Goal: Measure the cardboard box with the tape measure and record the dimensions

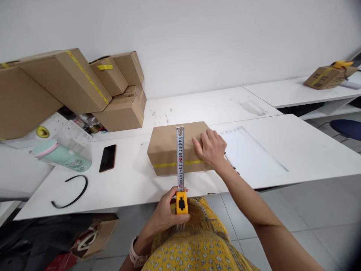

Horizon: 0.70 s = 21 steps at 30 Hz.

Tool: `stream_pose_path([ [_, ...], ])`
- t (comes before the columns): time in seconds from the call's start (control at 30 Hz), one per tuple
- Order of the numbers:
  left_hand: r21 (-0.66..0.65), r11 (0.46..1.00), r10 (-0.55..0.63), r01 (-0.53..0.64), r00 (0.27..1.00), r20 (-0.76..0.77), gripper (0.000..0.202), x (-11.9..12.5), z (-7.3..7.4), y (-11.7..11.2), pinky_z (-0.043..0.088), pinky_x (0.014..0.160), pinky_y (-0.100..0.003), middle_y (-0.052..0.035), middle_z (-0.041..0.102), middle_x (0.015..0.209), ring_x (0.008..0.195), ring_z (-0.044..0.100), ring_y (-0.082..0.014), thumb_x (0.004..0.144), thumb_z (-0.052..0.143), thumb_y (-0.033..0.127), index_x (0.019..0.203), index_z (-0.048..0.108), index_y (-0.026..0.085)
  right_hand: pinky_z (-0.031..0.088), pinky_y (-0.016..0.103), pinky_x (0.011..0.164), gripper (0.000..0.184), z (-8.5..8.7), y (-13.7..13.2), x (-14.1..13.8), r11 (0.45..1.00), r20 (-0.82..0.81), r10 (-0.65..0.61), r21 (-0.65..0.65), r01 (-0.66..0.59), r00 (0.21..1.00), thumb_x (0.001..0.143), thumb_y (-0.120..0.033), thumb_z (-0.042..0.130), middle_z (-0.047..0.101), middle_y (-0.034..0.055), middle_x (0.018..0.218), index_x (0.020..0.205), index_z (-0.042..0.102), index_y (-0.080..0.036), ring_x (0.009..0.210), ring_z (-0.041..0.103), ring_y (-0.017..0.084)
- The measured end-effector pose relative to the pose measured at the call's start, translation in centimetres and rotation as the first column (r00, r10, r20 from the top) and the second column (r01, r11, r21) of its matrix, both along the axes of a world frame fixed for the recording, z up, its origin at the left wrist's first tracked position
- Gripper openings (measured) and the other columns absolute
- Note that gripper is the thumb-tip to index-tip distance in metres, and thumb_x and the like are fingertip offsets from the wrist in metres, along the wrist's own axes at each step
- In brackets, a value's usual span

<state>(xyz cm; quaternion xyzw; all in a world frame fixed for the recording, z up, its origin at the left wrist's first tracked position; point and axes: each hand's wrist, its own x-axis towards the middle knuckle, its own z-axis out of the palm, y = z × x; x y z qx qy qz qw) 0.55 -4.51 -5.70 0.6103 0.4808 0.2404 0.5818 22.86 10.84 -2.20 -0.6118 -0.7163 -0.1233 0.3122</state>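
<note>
My left hand is closed around a yellow tape measure in front of the table edge. Its extended blade reaches away from me over a brown cardboard box, with the metal end tip near the middle of the top. Yellow tape runs along the box's near side. My right hand rests on the right part of the box with curled fingers; whether anything small is under them I cannot make out.
On the white table lie a phone, a black headband and a mint bottle. Several cardboard boxes are stacked at the back left. White paper lies right of the box. Another box stands far right.
</note>
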Motion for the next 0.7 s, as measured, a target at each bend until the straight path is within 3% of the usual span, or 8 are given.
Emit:
stream_pose_path([
  [0.07, 0.012, 0.999, -0.041, 0.041, 0.998, -0.056, 0.061, 0.1, -0.2, -0.3, 0.049, 0.092, -0.034, -0.0037, 0.064, 0.114, 0.101, 0.061, -0.0221, 0.068, 0.078, 0.025, 0.126, 0.058, 0.023, 0.036, 0.036, 0.069, 0.045, -1.3, -2.4, 0.3, 0.996, -0.107, 0.088, 0.028, -0.086, 0.990, 0.101, -0.051, 0.037, 0.061, 0.0097, 0.078, 0.074, 0.058, -0.021, 0.078, 0.053, 0.022],
  [0.13, 0.041, 0.995, -0.083, 0.088, 0.991, -0.109, 0.060, 0.3, -0.4, -0.5, 0.050, 0.092, -0.034, -0.0035, 0.064, 0.114, 0.100, 0.062, -0.0220, 0.067, 0.078, 0.025, 0.124, 0.058, 0.022, 0.041, 0.036, 0.076, 0.043, -1.4, -4.7, 0.9, 0.981, -0.336, 0.191, 0.072, -0.177, 0.922, 0.104, -0.045, 0.032, 0.065, 0.0084, 0.084, 0.084, 0.062, -0.021, 0.083, 0.057, 0.022],
  [0.27, 0.142, 0.969, -0.156, 0.201, 0.948, -0.277, 0.055, 1.1, -0.6, -0.9, 0.050, 0.092, -0.038, -0.0044, 0.065, 0.111, 0.100, 0.061, -0.0252, 0.065, 0.078, 0.023, 0.116, 0.060, 0.021, 0.046, 0.034, 0.074, 0.038, 1.0, -8.7, 2.3, 0.939, -0.735, 0.314, 0.145, -0.313, 0.601, 0.105, -0.046, 0.034, 0.063, 0.0033, 0.087, 0.121, 0.061, -0.024, 0.081, 0.059, 0.019],
  [0.33, 0.154, 0.960, -0.177, 0.232, 0.936, -0.303, 0.056, 1.4, -0.4, -1.1, 0.049, 0.097, -0.041, -0.0059, 0.066, 0.115, 0.105, 0.061, -0.0278, 0.065, 0.077, 0.022, 0.118, 0.060, 0.021, 0.044, 0.031, 0.065, 0.031, 1.8, -10.3, 2.6, 0.924, -0.817, 0.304, 0.128, -0.361, 0.489, 0.103, -0.047, 0.044, 0.058, 0.0000, 0.077, 0.113, 0.061, -0.024, 0.069, 0.054, 0.016],
  [0.43, 0.137, 0.978, -0.121, 0.160, 0.960, -0.254, 0.083, 1.7, -0.1, -1.4, 0.043, 0.108, -0.046, -0.0098, 0.057, 0.139, 0.124, 0.056, -0.0315, 0.066, 0.079, 0.021, 0.142, 0.047, 0.026, 0.040, 0.028, 0.057, 0.025, 1.1, -12.2, 1.9, 0.892, -0.864, 0.305, 0.112, -0.437, 0.401, 0.101, -0.043, 0.052, 0.054, -0.0021, 0.071, 0.086, 0.056, -0.024, 0.061, 0.048, 0.013],
  [0.5, 0.140, 0.988, -0.035, 0.066, 0.977, -0.211, 0.105, 1.7, -0.1, -1.7, 0.042, 0.110, -0.047, -0.0108, 0.050, 0.148, 0.129, 0.054, -0.0322, 0.066, 0.082, 0.023, 0.156, 0.028, 0.030, 0.042, 0.028, 0.057, 0.024, -0.4, -13.3, 0.7, 0.826, -0.846, 0.351, 0.078, -0.558, 0.401, 0.100, -0.038, 0.054, 0.057, -0.0010, 0.074, 0.081, 0.054, -0.023, 0.063, 0.052, 0.013],
  [0.6, 0.166, 0.985, 0.063, -0.041, 0.989, -0.135, 0.117, 1.2, -0.3, -2.2, 0.047, 0.105, -0.045, -0.0099, 0.053, 0.141, 0.124, 0.058, -0.0301, 0.068, 0.083, 0.025, 0.161, 0.012, 0.034, 0.044, 0.028, 0.055, 0.018, -3.2, -14.6, -1.1, 0.757, -0.722, 0.475, 0.044, -0.652, 0.502, 0.097, -0.036, 0.060, 0.062, 0.0012, 0.077, 0.084, 0.059, -0.023, 0.063, 0.056, 0.014],
  [0.7, 0.226, 0.961, 0.190, -0.160, 0.975, -0.113, 0.116, -0.3, -0.7, -2.6, 0.049, 0.103, -0.044, -0.0093, 0.055, 0.136, 0.119, 0.062, -0.0282, 0.071, 0.082, 0.029, 0.161, 0.009, 0.035, 0.038, 0.028, 0.050, 0.022, -5.5, -14.5, -0.4, 0.856, -0.590, 0.459, 0.094, -0.508, 0.664, 0.096, -0.037, 0.062, 0.061, 0.0000, 0.067, 0.079, 0.058, -0.024, 0.055, 0.052, 0.014],
])
